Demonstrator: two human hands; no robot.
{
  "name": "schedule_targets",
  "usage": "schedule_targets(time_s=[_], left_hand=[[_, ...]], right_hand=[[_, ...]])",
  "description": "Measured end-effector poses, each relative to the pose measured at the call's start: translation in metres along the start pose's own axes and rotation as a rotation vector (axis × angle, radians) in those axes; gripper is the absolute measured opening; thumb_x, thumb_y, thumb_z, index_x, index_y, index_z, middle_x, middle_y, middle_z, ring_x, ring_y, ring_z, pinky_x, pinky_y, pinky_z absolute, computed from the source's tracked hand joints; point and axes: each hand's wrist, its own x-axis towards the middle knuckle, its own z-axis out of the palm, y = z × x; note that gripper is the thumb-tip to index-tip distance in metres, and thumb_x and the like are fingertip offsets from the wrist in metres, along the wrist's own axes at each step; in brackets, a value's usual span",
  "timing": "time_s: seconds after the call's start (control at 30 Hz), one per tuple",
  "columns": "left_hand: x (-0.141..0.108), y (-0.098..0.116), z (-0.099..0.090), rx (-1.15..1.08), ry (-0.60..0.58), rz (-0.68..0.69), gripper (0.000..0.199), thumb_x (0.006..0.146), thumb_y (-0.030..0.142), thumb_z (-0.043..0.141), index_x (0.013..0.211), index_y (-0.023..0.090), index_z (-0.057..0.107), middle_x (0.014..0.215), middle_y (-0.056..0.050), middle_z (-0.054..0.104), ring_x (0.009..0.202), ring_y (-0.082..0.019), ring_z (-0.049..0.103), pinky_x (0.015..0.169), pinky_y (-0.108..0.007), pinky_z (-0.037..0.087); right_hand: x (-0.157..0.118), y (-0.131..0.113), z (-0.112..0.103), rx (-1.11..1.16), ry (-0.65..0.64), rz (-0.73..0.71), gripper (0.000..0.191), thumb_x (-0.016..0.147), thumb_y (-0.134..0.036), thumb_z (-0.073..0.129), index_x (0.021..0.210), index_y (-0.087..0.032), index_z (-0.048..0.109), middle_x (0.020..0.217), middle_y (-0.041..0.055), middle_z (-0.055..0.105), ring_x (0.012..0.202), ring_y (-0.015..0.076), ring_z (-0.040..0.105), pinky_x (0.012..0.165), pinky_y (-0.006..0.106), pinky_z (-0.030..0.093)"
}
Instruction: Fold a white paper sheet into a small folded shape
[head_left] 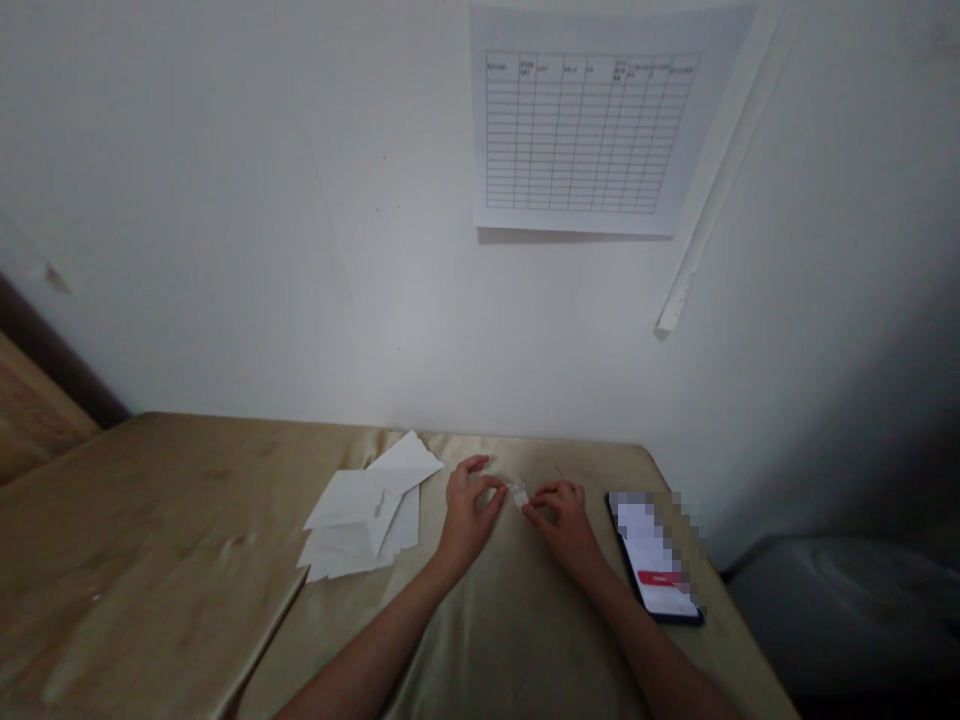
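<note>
My left hand [471, 507] and my right hand [564, 518] are close together over the tan cloth-covered table. Between their fingertips is a small whitish, partly see-through piece [519, 495], perhaps plastic or paper; it is too small to make out its kind. Each hand pinches one side of it with thumb and forefinger. Just left of my left hand lie several white paper sheets [345, 495] in a loose, overlapping pile, one of them with a small dark mark or cut.
A phone [649, 545] with a lit screen lies right of my right hand, near the table's right edge. The white wall [300, 250] rises behind the table, with a printed grid sheet [585, 130] on it. A seam [274, 640] crosses the tan cover at left.
</note>
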Motion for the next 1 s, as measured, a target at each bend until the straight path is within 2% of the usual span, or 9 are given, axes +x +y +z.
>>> schedule_targets(time_s=[0.13, 0.3, 0.43, 0.53, 0.6, 0.67, 0.77, 1.0], left_hand=[[-0.002, 0.0, 0.002, 0.019, -0.027, 0.012, 0.005, 0.087, 0.026, 0.069, 0.086, 0.024, 0.073, 0.127, -0.007, 0.056, 0.119, -0.026, 0.053, 0.105, -0.049, 0.043], [-0.002, -0.003, 0.001, 0.059, -0.027, 0.018, 0.009, 0.089, 0.031, 0.067, 0.088, 0.025, 0.074, 0.126, -0.006, 0.058, 0.12, -0.026, 0.052, 0.106, -0.049, 0.042], [0.002, -0.01, -0.003, 0.133, -0.026, 0.004, 0.015, 0.092, 0.034, 0.063, 0.091, 0.027, 0.075, 0.124, -0.006, 0.06, 0.12, -0.026, 0.051, 0.107, -0.05, 0.041], [0.004, -0.02, -0.003, 0.206, -0.149, 0.037, 0.017, 0.093, 0.037, 0.062, 0.097, 0.034, 0.078, 0.131, -0.004, 0.059, 0.126, -0.028, 0.047, 0.11, -0.054, 0.036], [0.003, -0.026, -0.001, 0.246, -0.263, 0.063, 0.022, 0.094, 0.037, 0.06, 0.111, 0.041, 0.074, 0.138, -0.003, 0.055, 0.131, -0.028, 0.043, 0.112, -0.056, 0.033], [0.001, -0.031, 0.002, 0.275, -0.338, 0.058, 0.025, 0.095, 0.039, 0.058, 0.115, 0.044, 0.072, 0.144, -0.001, 0.052, 0.134, -0.03, 0.041, 0.113, -0.059, 0.03], [-0.001, -0.035, 0.006, 0.286, -0.391, -0.003, 0.019, 0.093, 0.043, 0.06, 0.099, 0.041, 0.078, 0.142, 0.001, 0.055, 0.136, -0.032, 0.038, 0.112, -0.063, 0.028], [0.002, -0.038, 0.005, 0.167, -0.317, -0.006, 0.003, 0.078, 0.031, 0.078, 0.077, 0.029, 0.077, 0.128, -0.004, 0.067, 0.125, -0.03, 0.052, 0.11, -0.058, 0.034]], right_hand=[[-0.002, 0.001, 0.004, 0.004, -0.009, -0.001, 0.018, 0.088, -0.041, 0.065, 0.084, -0.027, 0.075, 0.109, 0.0084, 0.062, 0.117, 0.0279, 0.046, 0.107, 0.048, 0.036], [0.001, 0.002, 0.0, 0.018, 0.0, 0.02, 0.012, 0.087, -0.033, 0.065, 0.08, -0.025, 0.071, 0.106, 0.0076, 0.063, 0.115, 0.027, 0.048, 0.106, 0.045, 0.038], [0.002, -0.003, -0.005, 0.021, -0.095, 0.03, 0.014, 0.086, -0.027, 0.065, 0.072, -0.024, 0.068, 0.103, 0.0062, 0.064, 0.114, 0.0257, 0.047, 0.104, 0.043, 0.039], [0.002, -0.007, -0.008, 0.021, -0.19, 0.012, 0.016, 0.087, -0.026, 0.064, 0.071, -0.025, 0.068, 0.109, 0.0047, 0.064, 0.119, 0.0242, 0.044, 0.108, 0.042, 0.035], [0.002, -0.008, -0.009, 0.019, -0.248, -0.006, 0.017, 0.086, -0.026, 0.064, 0.07, -0.025, 0.069, 0.118, 0.0031, 0.063, 0.124, 0.0236, 0.04, 0.112, 0.042, 0.031], [0.003, -0.008, -0.011, 0.016, -0.287, -0.018, 0.017, 0.085, -0.025, 0.066, 0.069, -0.025, 0.07, 0.127, 0.0014, 0.06, 0.128, 0.0234, 0.036, 0.115, 0.043, 0.028], [0.003, -0.007, -0.015, 0.011, -0.31, -0.038, 0.017, 0.084, -0.025, 0.066, 0.068, -0.025, 0.07, 0.135, 0.0004, 0.057, 0.132, 0.0237, 0.033, 0.117, 0.045, 0.025], [0.004, -0.004, -0.018, -0.022, -0.19, -0.057, 0.013, 0.085, -0.028, 0.066, 0.072, -0.026, 0.07, 0.138, 0.0015, 0.056, 0.134, 0.026, 0.034, 0.117, 0.051, 0.026]])
